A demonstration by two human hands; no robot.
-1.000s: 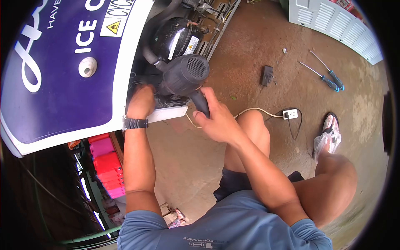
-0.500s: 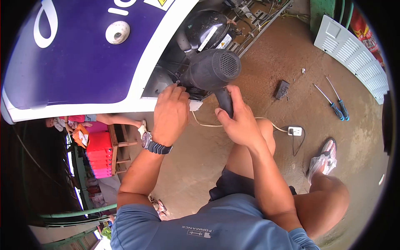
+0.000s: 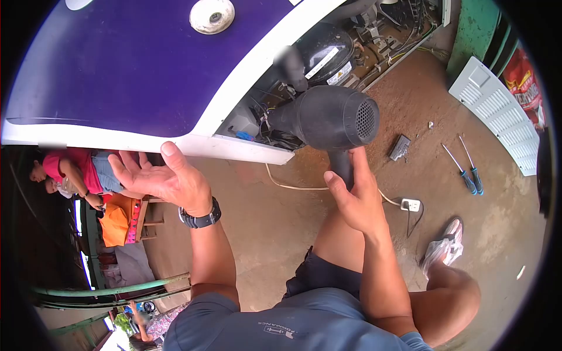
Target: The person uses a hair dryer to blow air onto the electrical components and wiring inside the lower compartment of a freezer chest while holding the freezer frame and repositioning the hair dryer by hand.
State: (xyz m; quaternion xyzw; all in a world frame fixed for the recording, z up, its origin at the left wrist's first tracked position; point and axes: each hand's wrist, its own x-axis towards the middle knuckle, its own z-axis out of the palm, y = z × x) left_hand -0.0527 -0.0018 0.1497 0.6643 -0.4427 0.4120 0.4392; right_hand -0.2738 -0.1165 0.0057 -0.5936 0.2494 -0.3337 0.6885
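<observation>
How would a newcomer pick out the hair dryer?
Find the big purple, white-edged cabinet, then the black compressor in its open bay. The hair dryer is below in view, held in the right hand; unlike the labelled compressor, it has a round mesh end.

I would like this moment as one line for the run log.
left hand: open, empty; right hand: grips hair dryer by handle; nozzle: toward wires; screwdrivers: on floor

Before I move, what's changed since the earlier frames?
Left hand came out of the machine bay and swung left, now open with nothing in it. Unchanged: right hand grips the hair dryer, nozzle into the bay; screwdrivers and vented panel lie where they were on the floor.
</observation>
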